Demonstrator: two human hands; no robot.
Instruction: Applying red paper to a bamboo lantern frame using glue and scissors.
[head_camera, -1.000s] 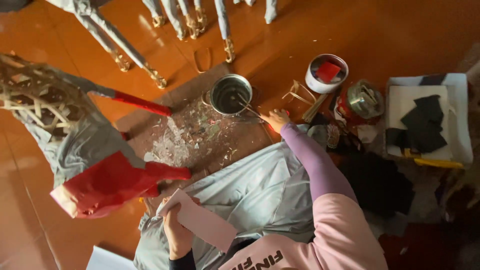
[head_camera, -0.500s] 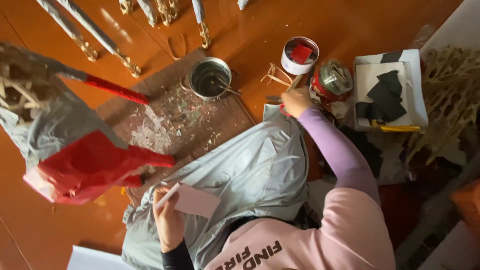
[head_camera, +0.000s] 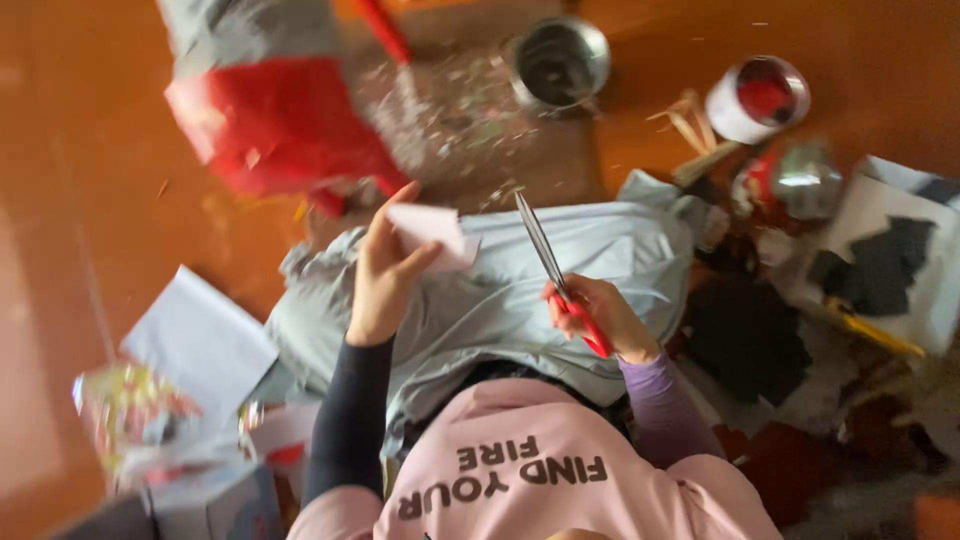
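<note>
Left hand (head_camera: 378, 275) pinches the small pale pink paper piece (head_camera: 432, 230) up over the grey cloth (head_camera: 480, 300) on the lap. Right hand (head_camera: 600, 318) grips the red-handled scissors (head_camera: 556, 268), blades pointing away and nearly closed. Best bet, I'd say — hold the paper taut, steady, and feed its edge squarely into the blades, fingers clear.

Colourful crinkled packet (head_camera: 125, 410), blurred, at lower left on the orange floor beside white paper sheets. Round tin with white wall and red inside (head_camera: 757, 98) at upper right; a second red tin with silver lid (head_camera: 795, 182) just below it.
</note>
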